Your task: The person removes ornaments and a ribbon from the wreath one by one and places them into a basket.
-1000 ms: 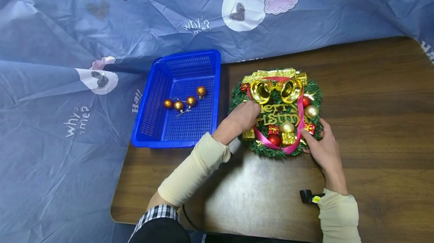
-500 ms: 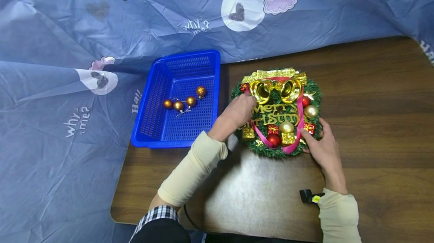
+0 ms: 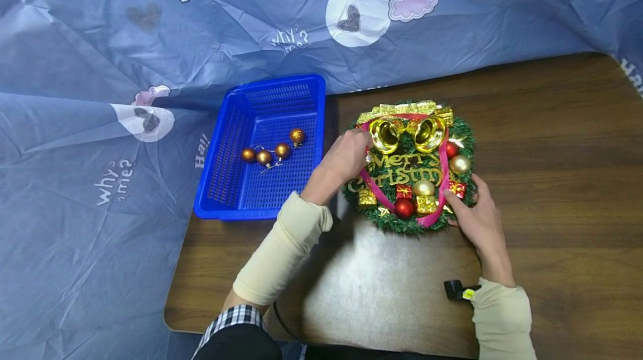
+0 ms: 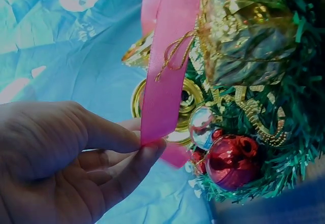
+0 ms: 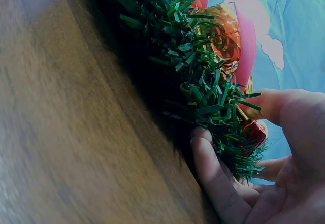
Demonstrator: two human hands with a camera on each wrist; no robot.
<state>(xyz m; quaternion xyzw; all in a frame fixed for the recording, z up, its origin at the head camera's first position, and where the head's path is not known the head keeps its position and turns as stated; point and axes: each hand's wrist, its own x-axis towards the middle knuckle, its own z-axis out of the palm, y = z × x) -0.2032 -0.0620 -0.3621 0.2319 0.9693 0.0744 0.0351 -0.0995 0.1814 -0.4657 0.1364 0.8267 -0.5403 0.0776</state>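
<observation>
A green Christmas wreath (image 3: 392, 182) lies on the table, with gold "Merry Christmas" lettering, gold bells (image 3: 385, 135), wrapped little gift boxes and red and gold balls. A pink ribbon (image 4: 165, 66) loops round its face. At the wreath's left side, my left hand (image 3: 341, 158) pinches the ribbon between thumb and fingertips, lifting it off the greenery. My right hand (image 3: 478, 217) grips the lower right edge. In the right wrist view, its thumb is on the decorated side near a small red gift box (image 5: 254, 135), and its fingers reach under the green rim.
A blue plastic basket (image 3: 211, 210) stands to the left of the wreath, with several bronze-gold balls (image 3: 283, 150) inside. Behind the wooden table (image 3: 562, 181) hangs a blue printed cloth (image 3: 281, 3). A dark cable (image 3: 282, 321) runs at the table's front edge.
My left hand has moved up and left along the wreath's left side, drawing the ribbon with it and uncovering more of the lettering. My right hand has kept its place.
</observation>
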